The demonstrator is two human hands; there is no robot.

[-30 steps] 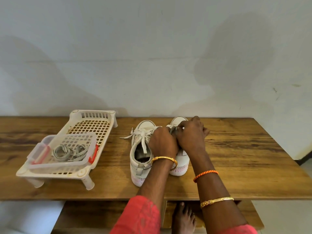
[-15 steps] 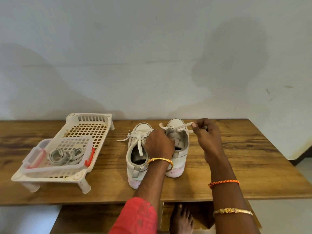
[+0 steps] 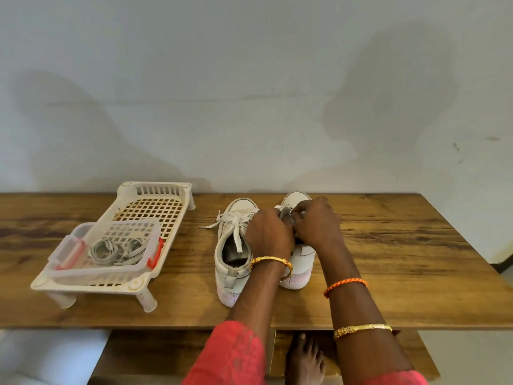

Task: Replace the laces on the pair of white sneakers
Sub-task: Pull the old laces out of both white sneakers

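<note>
since half a second ago, right hand [image 3: 316,226] returned beside left hand [image 3: 268,234]; both pinch the old lace [image 3: 285,212] atop the right sneaker [image 3: 301,252], at table centre, three o'clock of left sneaker [image 3: 231,245]. unlacing step; next, draw it through eyelets.

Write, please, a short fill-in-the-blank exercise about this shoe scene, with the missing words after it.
1. Both hands work on the lace of the ____ white sneaker.
2. The left white sneaker has its lace still ____.
3. The coiled grey spare laces lie in a clear plastic ____.
4. The sneakers stand on a brown ____ table.

Missing words: right; tied; box; wooden
</note>
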